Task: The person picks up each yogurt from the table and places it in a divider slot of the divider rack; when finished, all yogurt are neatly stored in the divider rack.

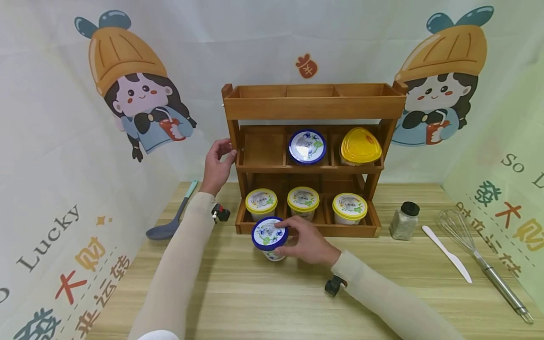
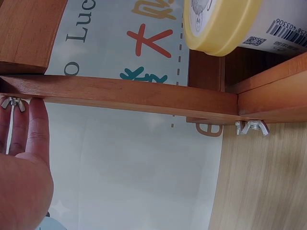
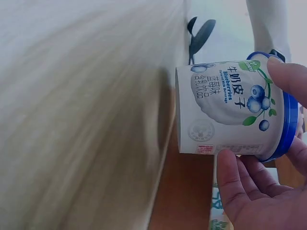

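Observation:
In the head view my right hand [image 1: 312,242] grips a paper tub with a blue lid [image 1: 270,232], thumb on one side and fingers on the other. The right wrist view shows blueberries printed on that tub [image 3: 235,108], its base raised off the tabletop. It is in front of the lower left compartment of a brown wooden rack [image 1: 314,108]. At the rack's left side, my left hand [image 1: 217,166] touches the upright post [image 2: 120,93], its fingers straight beside a wing nut [image 2: 13,103].
Lower compartments hold yellow-lidded tubs [image 1: 261,200]; above sit another blue-lidded tub [image 1: 307,147] and a yellow-lidded container [image 1: 361,146]. A ladle [image 1: 167,229] lies left. To the right are a black-capped jar [image 1: 404,221], a white knife [image 1: 448,255] and a whisk [image 1: 480,259].

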### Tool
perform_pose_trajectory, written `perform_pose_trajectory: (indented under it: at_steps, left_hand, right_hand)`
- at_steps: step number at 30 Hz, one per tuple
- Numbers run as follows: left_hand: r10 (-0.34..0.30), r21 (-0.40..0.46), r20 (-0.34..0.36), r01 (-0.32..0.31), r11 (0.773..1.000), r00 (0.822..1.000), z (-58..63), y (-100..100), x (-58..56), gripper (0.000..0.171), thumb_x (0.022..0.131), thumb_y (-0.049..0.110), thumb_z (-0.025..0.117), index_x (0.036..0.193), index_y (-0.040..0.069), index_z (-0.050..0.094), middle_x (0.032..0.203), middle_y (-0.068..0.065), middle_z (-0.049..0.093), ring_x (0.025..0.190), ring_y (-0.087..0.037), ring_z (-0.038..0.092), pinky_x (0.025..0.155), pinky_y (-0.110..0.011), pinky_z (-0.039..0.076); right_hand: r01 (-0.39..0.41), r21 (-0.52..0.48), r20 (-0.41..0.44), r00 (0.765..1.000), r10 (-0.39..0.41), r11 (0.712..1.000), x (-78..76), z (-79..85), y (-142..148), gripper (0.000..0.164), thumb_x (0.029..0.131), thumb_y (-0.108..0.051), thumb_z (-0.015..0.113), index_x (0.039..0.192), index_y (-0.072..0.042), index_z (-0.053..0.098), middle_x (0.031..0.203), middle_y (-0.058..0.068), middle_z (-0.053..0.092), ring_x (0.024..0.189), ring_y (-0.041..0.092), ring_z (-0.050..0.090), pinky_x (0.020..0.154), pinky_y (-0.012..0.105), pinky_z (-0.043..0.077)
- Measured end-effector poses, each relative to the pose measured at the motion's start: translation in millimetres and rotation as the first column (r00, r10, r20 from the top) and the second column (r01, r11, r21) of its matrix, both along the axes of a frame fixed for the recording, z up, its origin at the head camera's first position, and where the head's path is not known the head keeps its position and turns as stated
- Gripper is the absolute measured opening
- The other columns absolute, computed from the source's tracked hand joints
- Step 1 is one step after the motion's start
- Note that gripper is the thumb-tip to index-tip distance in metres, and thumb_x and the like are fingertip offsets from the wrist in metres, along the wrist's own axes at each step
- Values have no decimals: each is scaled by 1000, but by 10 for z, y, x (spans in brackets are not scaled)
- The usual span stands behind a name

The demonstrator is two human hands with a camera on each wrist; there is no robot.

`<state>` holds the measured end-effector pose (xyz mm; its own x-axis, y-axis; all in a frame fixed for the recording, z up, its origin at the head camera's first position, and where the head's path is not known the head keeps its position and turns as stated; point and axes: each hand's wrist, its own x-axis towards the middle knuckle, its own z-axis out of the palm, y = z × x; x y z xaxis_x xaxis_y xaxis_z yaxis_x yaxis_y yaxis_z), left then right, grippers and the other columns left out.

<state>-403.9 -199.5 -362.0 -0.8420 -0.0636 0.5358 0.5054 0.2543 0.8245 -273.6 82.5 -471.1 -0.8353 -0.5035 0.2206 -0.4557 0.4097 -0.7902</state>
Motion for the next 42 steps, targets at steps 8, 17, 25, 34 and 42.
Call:
perform_pose_trajectory:
  at_steps: [8,17,25,34,42]
  left_hand:
    - [0,6,8,-1,1000,1000,1,8,14,37,107,8,60,143,-1,55,130,-21,59,130,-37,58,114,-46,47]
    - [1,12,20,-1,1000,1000,-16,8,29,37,107,8,60,142,-1,55,129,-21,59,130,-38,58,116,-49,46]
    - [7,1,9,-7,1000,1000,-105,-49,-126,37,107,14,63,142,4,57,130,-19,61,129,-32,60,115,-50,48]
    - [15,-2,18,-15,1000,1000,-155,-97,-253,37,107,16,63,143,9,57,132,-15,61,129,-29,60,112,-48,51]
    - [13,-6,20,-13,1000,1000,-46,-20,-89,38,108,9,59,144,0,54,133,-23,58,132,-38,57,118,-51,45]
  right_hand:
    - [-21,-141,-13,1000,19,990,59,229,8,62,81,-18,93,136,-13,66,138,10,61,125,32,64,101,46,60]
    - [-39,-207,-101,995,18,978,53,453,7,62,81,-15,93,137,-11,65,139,11,59,122,34,63,96,46,62]
    - [-57,-229,-155,988,21,972,22,665,-35,61,83,-14,91,139,-10,65,143,14,57,121,31,63,91,42,64]
    - [-43,-204,-252,968,-10,978,-52,950,-99,61,84,-18,91,138,-12,64,143,9,57,125,26,61,92,35,63]
    - [-33,-256,-303,952,-47,966,-185,1146,-153,63,85,-15,90,140,-7,62,148,12,54,128,29,61,97,49,62]
